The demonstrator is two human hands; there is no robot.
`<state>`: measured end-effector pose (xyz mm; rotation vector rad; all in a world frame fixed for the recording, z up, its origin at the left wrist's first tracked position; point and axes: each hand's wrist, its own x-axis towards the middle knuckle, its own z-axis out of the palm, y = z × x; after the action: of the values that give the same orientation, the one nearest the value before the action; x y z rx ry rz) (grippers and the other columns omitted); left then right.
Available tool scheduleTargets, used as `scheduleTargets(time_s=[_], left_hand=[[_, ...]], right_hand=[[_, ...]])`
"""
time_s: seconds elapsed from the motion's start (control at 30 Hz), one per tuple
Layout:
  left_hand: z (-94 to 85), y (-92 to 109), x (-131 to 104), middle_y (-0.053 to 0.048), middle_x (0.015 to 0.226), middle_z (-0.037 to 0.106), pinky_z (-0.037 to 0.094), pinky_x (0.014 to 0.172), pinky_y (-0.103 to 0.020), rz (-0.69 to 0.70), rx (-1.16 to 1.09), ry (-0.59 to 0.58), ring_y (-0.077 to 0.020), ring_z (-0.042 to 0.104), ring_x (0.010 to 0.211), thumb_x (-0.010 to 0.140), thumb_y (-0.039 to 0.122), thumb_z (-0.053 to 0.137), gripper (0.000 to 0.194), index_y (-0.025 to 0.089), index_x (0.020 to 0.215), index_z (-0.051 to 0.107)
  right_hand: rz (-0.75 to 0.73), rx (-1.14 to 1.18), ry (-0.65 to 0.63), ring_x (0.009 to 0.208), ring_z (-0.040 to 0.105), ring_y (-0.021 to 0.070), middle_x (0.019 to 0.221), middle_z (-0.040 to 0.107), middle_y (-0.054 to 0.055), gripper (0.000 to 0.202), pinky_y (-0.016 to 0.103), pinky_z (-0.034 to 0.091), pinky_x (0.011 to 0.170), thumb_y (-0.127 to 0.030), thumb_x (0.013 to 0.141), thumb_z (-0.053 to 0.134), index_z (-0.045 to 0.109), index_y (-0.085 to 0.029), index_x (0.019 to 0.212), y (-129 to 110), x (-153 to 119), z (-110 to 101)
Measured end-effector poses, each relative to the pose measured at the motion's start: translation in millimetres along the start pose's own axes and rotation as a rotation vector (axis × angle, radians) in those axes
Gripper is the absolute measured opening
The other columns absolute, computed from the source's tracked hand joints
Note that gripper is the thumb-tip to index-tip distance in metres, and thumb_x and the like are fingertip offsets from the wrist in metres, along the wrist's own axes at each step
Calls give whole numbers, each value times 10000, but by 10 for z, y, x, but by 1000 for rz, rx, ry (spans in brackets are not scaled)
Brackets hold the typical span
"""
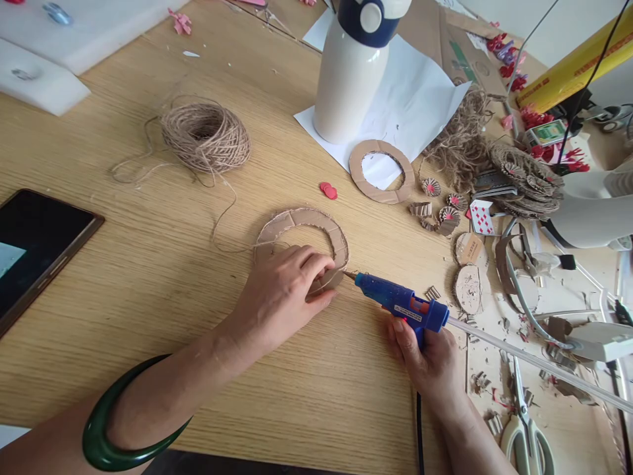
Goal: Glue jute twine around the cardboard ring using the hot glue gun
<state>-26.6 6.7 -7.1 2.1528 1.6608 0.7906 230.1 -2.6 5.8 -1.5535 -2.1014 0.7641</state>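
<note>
My right hand (425,363) is wrapped round the handle of a blue hot glue gun (395,300). A long clear glue stick (524,356) runs out of its back end. The gun's nozzle meets the right edge of a cardboard ring (277,231) lying on the table. My left hand (291,284) lies over the near part of this ring, its thumb and fingers closed on the rim. Thin twine follows the ring's outer edge and leads back to a ball of jute twine (208,135) at the upper left. Part of the ring is hidden under the hand.
A white bottle (351,79) stands on paper behind the ring. A second cardboard ring (357,181) and red paper discs (328,190) lie nearby. At the right are scissors (527,429), cardboard scraps and cables. A phone (39,251) rests at the left.
</note>
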Motion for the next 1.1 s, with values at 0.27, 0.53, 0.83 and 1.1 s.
scheduleTargets(time_s=[0.27, 0.53, 0.83, 1.1], left_hand=[[6, 5, 7, 2, 899, 669, 483, 721, -329, 4, 0, 9, -200, 644, 823, 797, 149, 784, 280, 202, 1005, 604], [12, 0, 3, 2, 914, 676, 483, 734, -323, -9, -17, 5, -195, 648, 830, 814, 157, 766, 269, 206, 1026, 607], [-5, 4, -6, -6, 910, 672, 487, 736, -334, -6, -17, 0, -207, 647, 837, 805, 149, 777, 262, 185, 1016, 625], [7, -2, 3, 1, 916, 672, 486, 733, -327, -9, -26, 4, -199, 647, 840, 818, 156, 767, 249, 186, 1021, 625]], right_hand=[[-50, -33, 60, 375, 421, 121, 415, 479, -34, 341, 255, 331, 394, -425, 989, 551, 725, -168, 849, 77, -33, 45], [-17, -103, 40, 385, 420, 108, 425, 490, -31, 380, 232, 329, 392, -433, 992, 528, 706, -155, 805, -40, -4, -20], [-72, -64, 37, 390, 451, 119, 421, 487, -34, 333, 233, 336, 397, -384, 999, 529, 734, -141, 897, 35, -31, 15], [-143, -106, 24, 375, 424, 113, 442, 507, -31, 286, 246, 340, 406, -318, 983, 546, 711, -160, 811, -72, 2, -46]])
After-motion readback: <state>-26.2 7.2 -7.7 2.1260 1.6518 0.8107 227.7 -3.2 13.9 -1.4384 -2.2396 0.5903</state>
